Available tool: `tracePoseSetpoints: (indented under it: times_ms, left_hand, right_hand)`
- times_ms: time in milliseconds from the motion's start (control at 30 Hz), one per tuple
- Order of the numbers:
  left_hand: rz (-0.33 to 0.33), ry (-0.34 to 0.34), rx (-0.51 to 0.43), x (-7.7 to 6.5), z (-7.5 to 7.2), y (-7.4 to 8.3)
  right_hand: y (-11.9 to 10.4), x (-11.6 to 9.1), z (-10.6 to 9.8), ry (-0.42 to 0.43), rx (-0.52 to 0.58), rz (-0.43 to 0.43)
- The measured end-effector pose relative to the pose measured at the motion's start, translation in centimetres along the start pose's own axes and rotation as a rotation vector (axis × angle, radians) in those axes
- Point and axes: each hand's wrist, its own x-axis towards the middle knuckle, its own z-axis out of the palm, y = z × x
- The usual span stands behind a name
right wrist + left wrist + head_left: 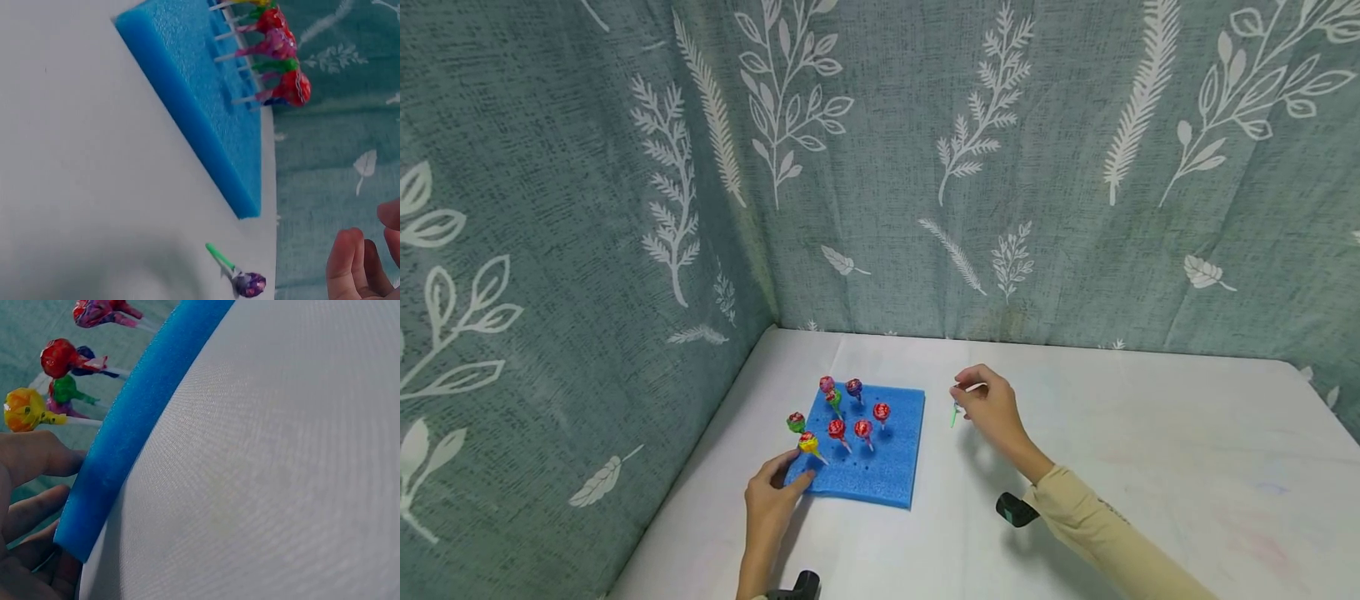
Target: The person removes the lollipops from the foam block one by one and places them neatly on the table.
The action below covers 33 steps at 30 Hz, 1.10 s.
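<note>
A blue foam board (887, 479) lies on the white table with several wrapped lollipops stuck upright or leaning in it. My left hand (772, 492) grips its near left corner, thumb on the upper face and the other fingers along the side, close to a yellow lollipop (808, 443). To the right of the board, my right hand (992, 408) hovers with bent fingers over a purple-wrapped lollipop (250, 284). That lollipop lies on the table, its green stick (219, 255) pointing away from the fingers (342, 262), which hold nothing.
Red lollipops (837, 429) stand mid-board, with a dark purple one (853, 387) at the back edge. Small holes dot the foam. A green leaf-patterned curtain (880, 275) borders the table (1150, 433) at the back and left.
</note>
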Motion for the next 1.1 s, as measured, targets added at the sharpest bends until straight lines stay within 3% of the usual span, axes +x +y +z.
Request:
tracePoseSetpoints:
  times_ms: [333,1100]
  left_hand:
    - [0.026,0.002,0.010,0.2,0.4,0.1]
    - [-0.006,0.002,-0.008,0.0,0.1,0.3]
  right_hand:
    - [-0.3,0.0,0.5,-0.015,0.027,-0.048]
    - [-0.6,-0.2,4.7,-0.211,-0.025,-0.144]
